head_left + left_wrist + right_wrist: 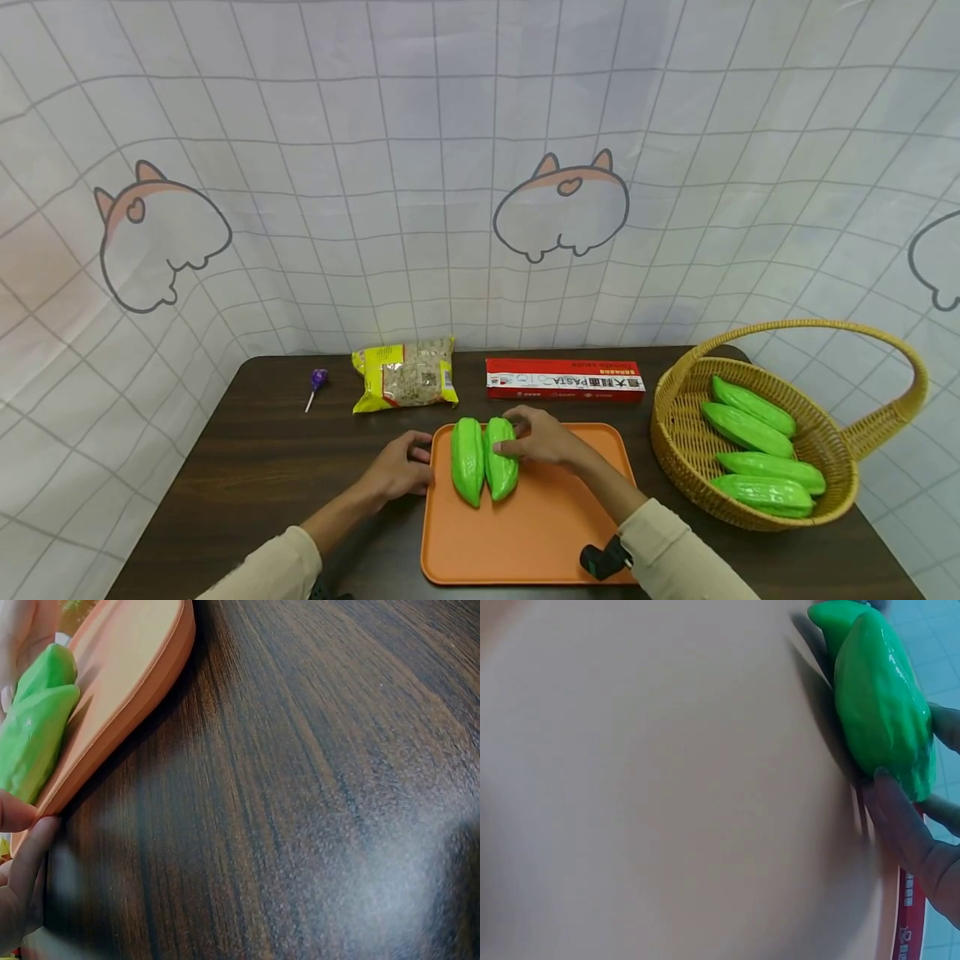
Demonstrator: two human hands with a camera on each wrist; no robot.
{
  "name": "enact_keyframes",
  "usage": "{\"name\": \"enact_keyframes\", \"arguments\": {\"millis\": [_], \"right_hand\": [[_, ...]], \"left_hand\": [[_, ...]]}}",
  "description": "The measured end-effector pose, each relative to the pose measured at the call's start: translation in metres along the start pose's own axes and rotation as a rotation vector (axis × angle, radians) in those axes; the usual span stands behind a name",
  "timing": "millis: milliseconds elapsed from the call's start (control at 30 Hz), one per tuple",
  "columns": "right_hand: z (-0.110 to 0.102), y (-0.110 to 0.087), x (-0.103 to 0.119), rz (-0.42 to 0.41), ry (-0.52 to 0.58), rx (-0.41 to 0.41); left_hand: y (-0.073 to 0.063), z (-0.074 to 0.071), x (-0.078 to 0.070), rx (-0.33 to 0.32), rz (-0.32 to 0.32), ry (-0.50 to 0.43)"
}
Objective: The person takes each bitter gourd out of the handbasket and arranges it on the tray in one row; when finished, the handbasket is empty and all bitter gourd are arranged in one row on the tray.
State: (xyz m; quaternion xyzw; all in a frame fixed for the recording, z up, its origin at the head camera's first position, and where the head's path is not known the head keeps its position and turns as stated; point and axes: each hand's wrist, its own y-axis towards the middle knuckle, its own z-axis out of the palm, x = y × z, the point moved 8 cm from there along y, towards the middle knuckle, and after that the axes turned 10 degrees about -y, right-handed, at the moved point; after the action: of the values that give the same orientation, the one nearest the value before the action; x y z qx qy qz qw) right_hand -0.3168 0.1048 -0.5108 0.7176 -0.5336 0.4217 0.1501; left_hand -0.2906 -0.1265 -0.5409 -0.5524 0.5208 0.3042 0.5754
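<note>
Two glossy green ridged gourds (468,462) with pointed ends lie side by side on the orange tray (540,542), near its left edge. My right hand (545,437) holds the right-hand gourd (881,701), thumb on one side and fingers around its far end; the gourd rests on or just above the tray, I cannot tell which. At the tray's left side, my left hand (401,468) pinches the rim (124,712) between thumb and finger, as the left wrist view shows.
A wicker basket (667,433) with a tall handle holds several more green gourds (750,429) on the right. Along the back lie a purple lollipop (318,379), a yellow-and-clear bag (408,375) and a red pasta box (566,380). A patterned curtain (360,167) hangs behind the dark table (247,467).
</note>
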Motion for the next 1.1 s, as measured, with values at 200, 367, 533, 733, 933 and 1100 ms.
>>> {"name": "enact_keyframes", "arguments": {"millis": [200,367,533,733,933,1100], "right_hand": [[0.0033,0.0011,0.0010,-0.001,0.011,-0.004],[0.0041,0.0018,0.0033,-0.013,0.009,-0.010],[0.0043,0.0015,0.0061,-0.022,0.009,-0.013],[0.0039,0.0013,0.0048,-0.014,0.014,-0.030],[0.0052,0.0010,0.0078,-0.012,0.021,-0.009],[0.0043,0.0011,0.0060,0.007,0.033,0.005]], "left_hand": [[-0.0004,-0.0004,0.0000,0.000,-0.005,-0.002],[0.0002,-0.0005,0.0003,0.013,-0.001,-0.001],[0.0011,-0.0002,0.0004,0.016,-0.001,0.000],[0.0022,0.0011,-0.0003,0.028,-0.002,0.001],[0.0016,0.0001,0.0008,0.019,-0.013,-0.004],[0.0010,-0.0004,0.0005,0.025,-0.007,-0.005]]}}
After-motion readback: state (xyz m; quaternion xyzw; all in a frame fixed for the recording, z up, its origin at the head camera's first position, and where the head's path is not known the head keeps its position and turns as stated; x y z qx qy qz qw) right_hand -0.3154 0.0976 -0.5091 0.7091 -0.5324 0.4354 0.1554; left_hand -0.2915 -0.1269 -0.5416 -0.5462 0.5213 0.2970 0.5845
